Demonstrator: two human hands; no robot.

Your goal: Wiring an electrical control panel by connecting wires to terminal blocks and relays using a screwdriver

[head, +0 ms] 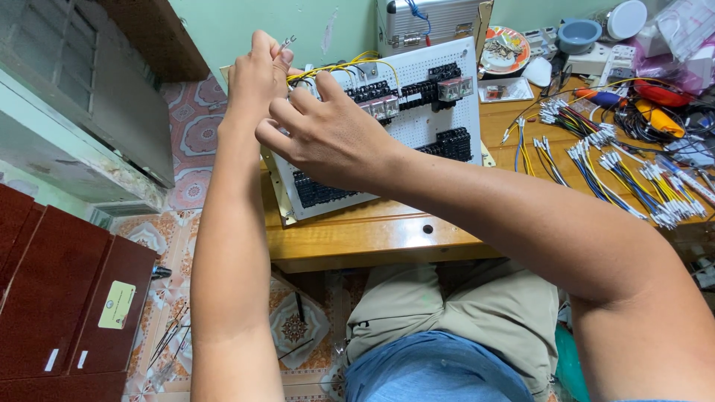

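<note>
A white perforated panel [439, 119] with black terminal blocks and clear relays leans upright on the wooden table [372, 234]. Yellow wires [350, 67] arc over its top left corner. My left hand [257, 78] is at that corner, pinching a wire whose metal-tipped end [287, 42] sticks up above the fingers. My right hand [328, 138] lies just below and to the right, fingers curled against the panel's upper left part; what it grips is hidden behind the fingers.
Bundles of coloured wires with white ferrules [618, 167] lie spread on the table's right side, with screwdrivers and a red and yellow tool [655, 104]. A plate of small parts [503, 48], a grey bowl [579, 33] and a metal case [428, 22] stand behind. A dark red cabinet [59, 298] stands at left.
</note>
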